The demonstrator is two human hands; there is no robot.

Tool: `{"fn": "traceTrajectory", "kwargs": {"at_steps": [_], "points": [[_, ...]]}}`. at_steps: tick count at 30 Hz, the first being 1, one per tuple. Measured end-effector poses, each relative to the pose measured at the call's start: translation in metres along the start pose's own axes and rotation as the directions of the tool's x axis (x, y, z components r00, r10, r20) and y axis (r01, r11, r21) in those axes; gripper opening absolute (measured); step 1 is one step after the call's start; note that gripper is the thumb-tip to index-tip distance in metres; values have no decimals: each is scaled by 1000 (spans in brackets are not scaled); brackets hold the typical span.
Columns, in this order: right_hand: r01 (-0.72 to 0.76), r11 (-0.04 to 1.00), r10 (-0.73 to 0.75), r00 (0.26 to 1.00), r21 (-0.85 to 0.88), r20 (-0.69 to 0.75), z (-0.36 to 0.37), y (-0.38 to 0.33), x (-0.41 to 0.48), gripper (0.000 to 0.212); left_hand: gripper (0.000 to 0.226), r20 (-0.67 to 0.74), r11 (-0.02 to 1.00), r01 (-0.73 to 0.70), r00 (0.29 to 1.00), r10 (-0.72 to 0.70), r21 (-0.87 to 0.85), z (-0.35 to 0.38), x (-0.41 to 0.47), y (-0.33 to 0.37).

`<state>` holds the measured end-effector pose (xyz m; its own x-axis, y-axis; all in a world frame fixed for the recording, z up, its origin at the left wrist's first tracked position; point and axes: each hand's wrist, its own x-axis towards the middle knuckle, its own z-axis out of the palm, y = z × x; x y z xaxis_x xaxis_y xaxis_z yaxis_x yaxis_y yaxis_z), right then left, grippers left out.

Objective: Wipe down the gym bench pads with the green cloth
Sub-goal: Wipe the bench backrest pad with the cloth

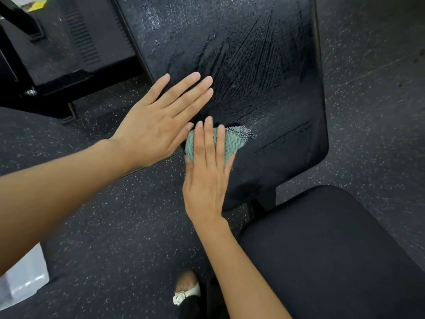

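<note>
The wiping is looking partway through. The right hand (207,178) is pressing the green cloth (232,142) down with straight fingers against the lower left part of the back pad (253,65), near its edge. The left hand (156,120) is lying spread and flat on the pad just beside it, holding nothing. Slanting wet streaks are showing across the pad's middle and right, so that area is appearing already covered. The upper left is carrying speckled droplets (spray not yet wiped, I judge), and the lowest strip is looking only partly done. The dark pad at lower right (333,249), probably the seat, is showing no streaks or sheen, so it is likely waiting its turn. No brand, label or legible writing is showing anywhere.
</note>
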<state>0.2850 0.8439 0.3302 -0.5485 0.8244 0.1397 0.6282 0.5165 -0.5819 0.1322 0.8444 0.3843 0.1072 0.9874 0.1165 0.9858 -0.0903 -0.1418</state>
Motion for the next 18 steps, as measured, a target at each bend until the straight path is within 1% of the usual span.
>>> {"fn": "traceTrajectory", "kwargs": {"at_steps": [2, 4, 7, 10, 12, 15, 18], "points": [[79, 996, -77, 996, -47, 40, -2, 19, -18, 62, 57, -2, 1000, 5, 1000, -5, -6, 0, 0, 1], [105, 992, -98, 992, -77, 81, -4, 37, -42, 63, 58, -1, 1000, 8, 1000, -8, -3, 0, 0, 2], [60, 995, -50, 991, -76, 123, -4, 53, -76, 62, 58, -5, 1000, 17, 1000, -17, -4, 0, 0, 2], [17, 998, -10, 991, -56, 133, -3, 57, -90, 59, 58, -3, 1000, 20, 1000, -20, -10, 1, -1, 3], [-9, 1000, 9, 993, -4, 117, -2, 51, -82, 53, 58, -3, 1000, 21, 1000, -21, -3, 2, -1, 4], [-35, 997, 31, 998, 63, 62, -3, 32, -47, 54, 58, -8, 1000, 20, 1000, -20, 1, 2, 0, 4], [24, 990, -25, 1000, 139, 9, -5, 9, 0, 55, 57, -20, 1000, 20, 1000, -19, 3, 3, 0, 3]]}}
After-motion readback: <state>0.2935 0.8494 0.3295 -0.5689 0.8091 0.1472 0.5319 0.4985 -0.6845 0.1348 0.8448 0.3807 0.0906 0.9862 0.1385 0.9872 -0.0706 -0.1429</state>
